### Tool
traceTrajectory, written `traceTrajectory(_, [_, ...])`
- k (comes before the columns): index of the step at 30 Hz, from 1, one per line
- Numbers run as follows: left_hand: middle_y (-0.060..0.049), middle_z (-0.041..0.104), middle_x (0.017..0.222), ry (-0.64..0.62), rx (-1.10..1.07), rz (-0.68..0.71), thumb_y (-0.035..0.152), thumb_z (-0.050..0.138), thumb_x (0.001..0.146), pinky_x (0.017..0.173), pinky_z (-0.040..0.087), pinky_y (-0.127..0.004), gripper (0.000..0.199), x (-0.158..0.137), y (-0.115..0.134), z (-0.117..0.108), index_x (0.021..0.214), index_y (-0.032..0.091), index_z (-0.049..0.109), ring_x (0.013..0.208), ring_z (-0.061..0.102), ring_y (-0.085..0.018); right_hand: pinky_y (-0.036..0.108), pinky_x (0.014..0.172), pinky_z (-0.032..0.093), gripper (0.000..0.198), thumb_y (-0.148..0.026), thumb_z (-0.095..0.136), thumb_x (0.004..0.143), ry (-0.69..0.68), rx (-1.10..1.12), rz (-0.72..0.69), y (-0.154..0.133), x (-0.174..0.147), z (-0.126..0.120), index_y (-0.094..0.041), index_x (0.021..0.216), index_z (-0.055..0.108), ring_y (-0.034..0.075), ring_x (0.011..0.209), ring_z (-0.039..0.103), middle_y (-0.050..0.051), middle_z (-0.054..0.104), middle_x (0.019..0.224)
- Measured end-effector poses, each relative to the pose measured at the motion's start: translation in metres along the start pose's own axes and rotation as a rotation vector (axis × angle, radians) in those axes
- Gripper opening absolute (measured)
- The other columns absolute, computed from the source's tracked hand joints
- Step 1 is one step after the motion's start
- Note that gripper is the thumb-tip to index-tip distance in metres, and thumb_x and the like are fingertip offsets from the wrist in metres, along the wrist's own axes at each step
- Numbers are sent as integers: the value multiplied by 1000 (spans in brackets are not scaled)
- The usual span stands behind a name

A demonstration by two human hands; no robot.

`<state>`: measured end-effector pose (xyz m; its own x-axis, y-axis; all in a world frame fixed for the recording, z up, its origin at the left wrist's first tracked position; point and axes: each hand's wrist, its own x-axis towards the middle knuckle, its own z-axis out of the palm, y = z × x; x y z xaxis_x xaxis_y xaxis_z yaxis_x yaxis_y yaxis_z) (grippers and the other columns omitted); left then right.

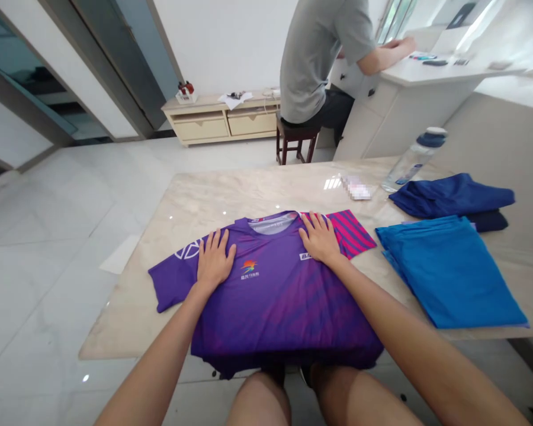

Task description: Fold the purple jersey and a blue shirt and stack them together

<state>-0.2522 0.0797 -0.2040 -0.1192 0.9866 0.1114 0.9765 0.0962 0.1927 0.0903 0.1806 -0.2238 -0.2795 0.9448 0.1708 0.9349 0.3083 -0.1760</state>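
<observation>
A purple T-shirt (270, 302) lies front up on the marble-patterned table (231, 186), its collar towards the far side. Its lower part hangs over the near edge. The left sleeve in view is plain purple with a white mark; the other one has pink and purple stripes. My left hand (214, 258) rests flat on the shirt near the plain sleeve's shoulder, fingers apart. On the shoulder by the striped sleeve, my right hand (320, 238) also lies flat with its fingers stretched out. Neither hand grips the cloth.
Folded blue cloth (453, 272) lies at the table's right, with a dark blue garment (453, 195) behind it. A clear bottle (411, 163) stands beyond them, near a blurred small packet (356, 187). A person in a grey shirt (313, 59) sits on a stool (295, 139) at a white counter (426, 74).
</observation>
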Motion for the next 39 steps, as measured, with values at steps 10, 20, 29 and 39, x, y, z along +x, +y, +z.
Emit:
traceTrajectory(10, [-18,62,163,150,-264,-88,41,27,114,136,33,-53,58,83,-49,14,151,16,65,157,52,-29,63,136,22,65,-38,32,115,-22,-33,-21,-12,57,2,-6,170,47,38,168,32,22,39,179])
traceTrajectory(20, [-16,41,180,61,-38,143,44,37,115,141,21,-58,67,-55,17,2,174,13,40,170,32,-32,56,139,24,66,-42,34,116,-75,25,-127,-39,-105,-16,-12,174,43,31,172,26,14,30,183])
traceTrajectory(29, [-18,44,177,13,104,55,40,38,113,137,31,-59,65,-109,6,-7,169,10,50,167,39,-36,48,131,40,59,-44,46,115,-147,42,-176,-31,-158,-52,-10,160,61,34,159,49,20,49,174])
traceTrajectory(39, [-21,50,173,113,83,69,41,37,111,133,37,-63,66,-139,4,-3,165,7,55,163,45,-39,38,108,52,36,-31,59,106,-79,225,560,72,-32,-93,-13,134,72,30,124,71,19,77,130])
